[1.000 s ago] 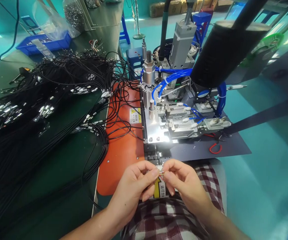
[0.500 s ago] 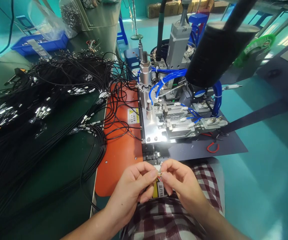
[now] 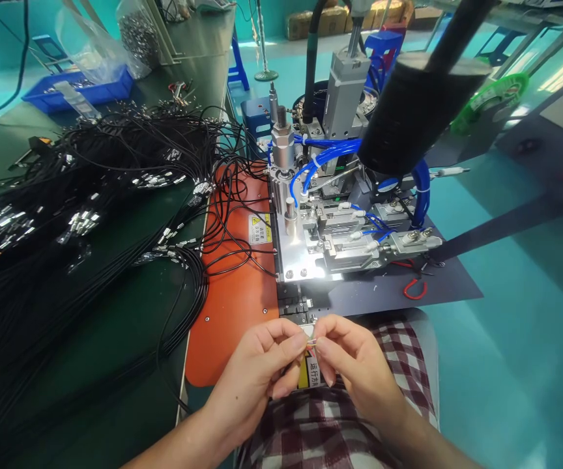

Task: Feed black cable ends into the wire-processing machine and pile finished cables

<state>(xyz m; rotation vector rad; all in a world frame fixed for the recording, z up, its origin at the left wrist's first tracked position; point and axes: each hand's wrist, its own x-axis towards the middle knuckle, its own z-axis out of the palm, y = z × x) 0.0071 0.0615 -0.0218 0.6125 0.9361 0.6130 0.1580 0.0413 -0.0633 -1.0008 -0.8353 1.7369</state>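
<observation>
Several thin coloured wires [image 3: 311, 343] run between the fingertips of my two hands, just in front of the machine's near edge. My left hand [image 3: 266, 361] pinches them from the left with thumb and forefinger. From the right, the thumb and forefinger of my right hand [image 3: 357, 358] close on the same wires. Most of their length is hidden by the fingers. Beneath the hands lies a yellow and white label [image 3: 313, 370]. Beyond them is a small dark track [image 3: 294, 301] on the machine's near side.
The machine [image 3: 354, 234] has metal cylinders and blue air hoses. An orange plate [image 3: 240, 326] lies to its left, crossed by black cables. Big heaps of black cables [image 3: 115, 150] with shiny ends cover the dark green table. Red-handled pliers [image 3: 414, 288] lie at the right.
Both hands stay nearly in place, still pinching the wires, with only slight fingertip movement. The view has shifted very slightly.
</observation>
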